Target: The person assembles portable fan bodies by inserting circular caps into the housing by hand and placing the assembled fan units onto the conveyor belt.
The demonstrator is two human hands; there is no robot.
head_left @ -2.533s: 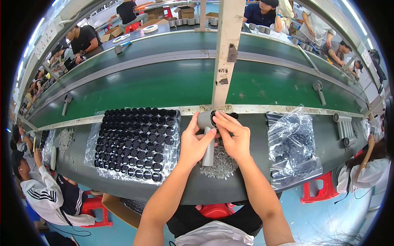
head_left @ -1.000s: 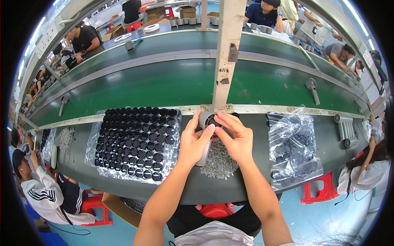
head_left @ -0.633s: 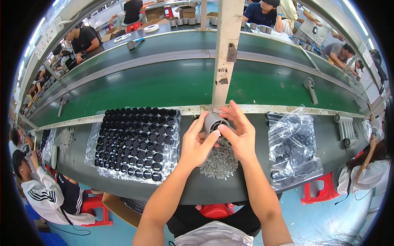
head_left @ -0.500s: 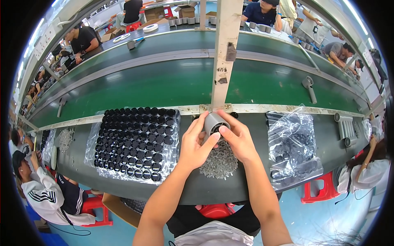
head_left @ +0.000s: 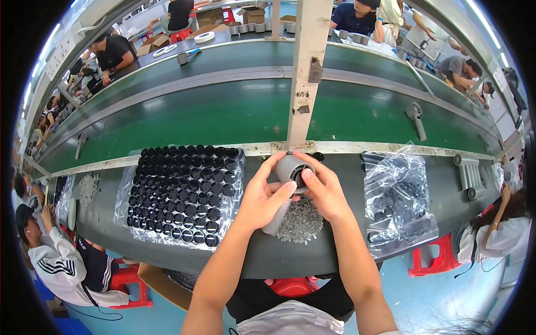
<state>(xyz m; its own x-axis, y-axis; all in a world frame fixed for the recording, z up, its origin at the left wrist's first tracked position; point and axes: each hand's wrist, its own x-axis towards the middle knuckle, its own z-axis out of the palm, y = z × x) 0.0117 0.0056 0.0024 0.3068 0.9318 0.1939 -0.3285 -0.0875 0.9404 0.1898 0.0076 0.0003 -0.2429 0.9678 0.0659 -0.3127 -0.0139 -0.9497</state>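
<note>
Left hand: fingers closed round the grey handled housing, thumb up beside its round head, as a moment ago.
Right hand: fingers curl against the head's right side; the forefinger, spread wide half a second back, now presses at the dark opening.
Housing: held up over the table, above the pile of small grey parts.
Meaning: the insert looks close to seated.
Nearby: tray of black caps left, clear bag of dark parts right.
</note>
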